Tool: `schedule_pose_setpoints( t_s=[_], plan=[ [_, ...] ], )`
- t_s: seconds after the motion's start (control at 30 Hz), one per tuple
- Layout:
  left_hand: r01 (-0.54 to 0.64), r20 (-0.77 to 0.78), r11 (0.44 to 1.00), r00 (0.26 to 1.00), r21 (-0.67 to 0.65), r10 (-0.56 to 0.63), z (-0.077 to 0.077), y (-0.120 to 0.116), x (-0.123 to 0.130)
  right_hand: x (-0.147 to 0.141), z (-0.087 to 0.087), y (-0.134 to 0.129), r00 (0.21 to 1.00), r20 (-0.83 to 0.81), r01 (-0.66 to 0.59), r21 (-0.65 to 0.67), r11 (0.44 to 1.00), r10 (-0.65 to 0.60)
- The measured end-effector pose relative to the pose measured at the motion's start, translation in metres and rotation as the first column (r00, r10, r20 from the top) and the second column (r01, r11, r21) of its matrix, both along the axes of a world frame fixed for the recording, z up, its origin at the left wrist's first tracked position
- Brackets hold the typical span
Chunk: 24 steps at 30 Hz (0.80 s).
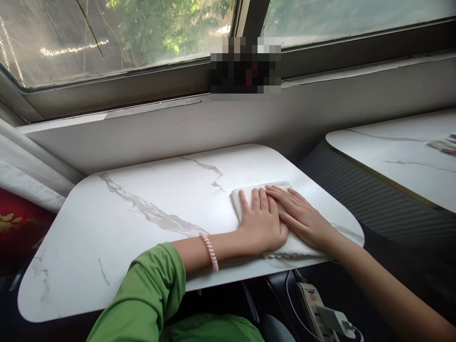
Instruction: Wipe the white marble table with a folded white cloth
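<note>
A folded white cloth lies flat near the right end of a white table with grey marble-like veins. My left hand is spread palm down on the cloth, fingers pointing away from me, with a pink coiled band on the wrist. Beside it, my right hand also lies flat on the cloth, its fingers stretched toward the far left. The two hands touch or slightly overlap at the thumbs. They cover much of the cloth's middle.
A window and a pale wall border the table's far side. At right, another marble-patterned table has a blurred hand at the frame edge. A power strip with a plugged-in charger and cable sits below the near edge.
</note>
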State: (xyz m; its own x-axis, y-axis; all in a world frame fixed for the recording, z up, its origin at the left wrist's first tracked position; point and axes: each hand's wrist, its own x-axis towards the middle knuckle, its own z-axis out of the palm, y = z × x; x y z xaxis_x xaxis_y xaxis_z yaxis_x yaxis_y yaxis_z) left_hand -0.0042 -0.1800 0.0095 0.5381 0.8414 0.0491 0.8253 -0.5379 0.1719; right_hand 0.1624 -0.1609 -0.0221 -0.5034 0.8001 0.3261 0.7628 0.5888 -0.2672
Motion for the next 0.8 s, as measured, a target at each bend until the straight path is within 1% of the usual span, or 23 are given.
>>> schedule_pose_setpoints(
  t_s=[0.1, 0.17, 0.37, 0.47, 0.53, 0.63, 0.7, 0.8],
  plan=[
    [-0.022, 0.014, 1.0, 1.0, -0.001, 0.022, -0.003, 0.027, -0.004, -0.007, 0.001, 0.029, 1.0, 0.013, 0.02, -0.02, 1.0, -0.02],
    [-0.037, 0.019, 0.999, 0.999, 0.012, 0.037, -0.004, 0.052, -0.006, -0.013, 0.001, 0.054, 0.999, 0.02, 0.048, -0.038, 0.998, -0.047],
    [-0.151, 0.017, 0.987, 0.989, 0.059, 0.15, -0.01, 0.133, -0.008, -0.029, 0.002, 0.14, 0.993, 0.039, 0.117, -0.063, 0.991, -0.115],
    [-0.185, 0.037, 0.98, 0.982, 0.076, 0.183, -0.012, 0.162, -0.008, -0.034, 0.003, 0.173, 0.994, 0.026, 0.112, -0.04, 0.993, -0.111],
    [-0.215, 0.048, 0.973, 0.976, 0.085, 0.212, -0.011, 0.175, -0.008, -0.036, 0.002, 0.19, 0.996, 0.011, 0.089, -0.021, 0.996, -0.089],
    [-0.251, 0.045, 0.964, 0.968, 0.084, 0.248, -0.01, 0.183, -0.008, -0.037, -0.001, 0.207, 0.999, 0.003, 0.053, -0.003, 0.999, -0.053],
    [-0.262, 0.042, 0.961, 0.965, 0.085, 0.259, -0.009, 0.184, -0.008, -0.037, -0.003, 0.212, 0.999, 0.004, 0.048, 0.003, 0.999, -0.048],
    [-0.273, 0.051, 0.958, 0.962, 0.094, 0.269, -0.009, 0.183, -0.007, -0.036, -0.004, 0.213, 0.999, 0.002, 0.044, 0.019, 0.999, -0.044]
  ],
)
